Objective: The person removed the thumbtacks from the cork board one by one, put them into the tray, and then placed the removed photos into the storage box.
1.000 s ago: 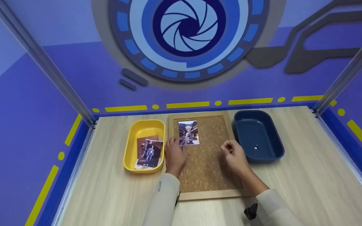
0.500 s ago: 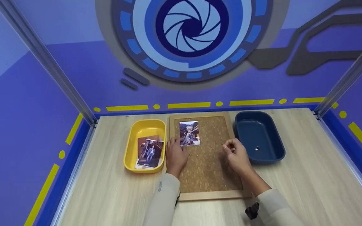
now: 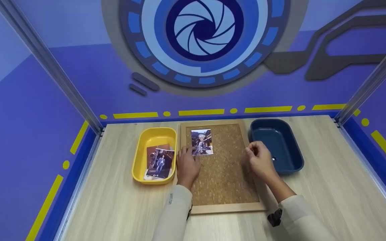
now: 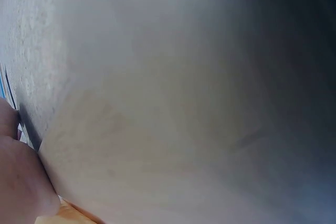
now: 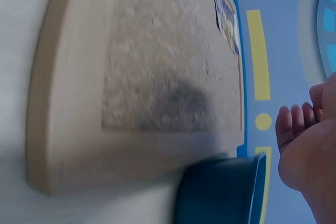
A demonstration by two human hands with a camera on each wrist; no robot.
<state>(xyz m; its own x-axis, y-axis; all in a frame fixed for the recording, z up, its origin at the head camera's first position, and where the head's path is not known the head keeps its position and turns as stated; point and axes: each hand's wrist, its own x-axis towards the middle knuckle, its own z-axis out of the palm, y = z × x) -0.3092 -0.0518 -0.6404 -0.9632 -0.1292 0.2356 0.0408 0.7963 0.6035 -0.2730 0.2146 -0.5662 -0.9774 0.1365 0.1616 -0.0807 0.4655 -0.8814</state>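
Observation:
A corkboard [image 3: 224,180] with a pale wooden frame lies on the table, and a photo [image 3: 202,140] sits on its upper left part. My left hand [image 3: 188,165] rests over the board's left edge, its fingertips touching the photo's lower left corner. Over the board's right edge, beside the dark blue tub [image 3: 273,125], my right hand [image 3: 260,160] has thumb and forefinger pinched together. What they pinch is a tiny pin-like thing, mostly hidden by the fingers. Small shiny pieces [image 3: 274,158] lie in the tub, partly behind that hand.
A yellow tub [image 3: 137,160] stands left of the board, with several photos [image 3: 161,164] stacked loosely in it. Behind the table rises a purple printed wall [image 3: 89,77], with side walls and metal corner posts [image 3: 69,87]. The left wrist view is mostly blurred.
My right hand has moved right and slightly away, from above the cork to the board's right edge near the blue tub. My left hand and the photo have stayed in place.

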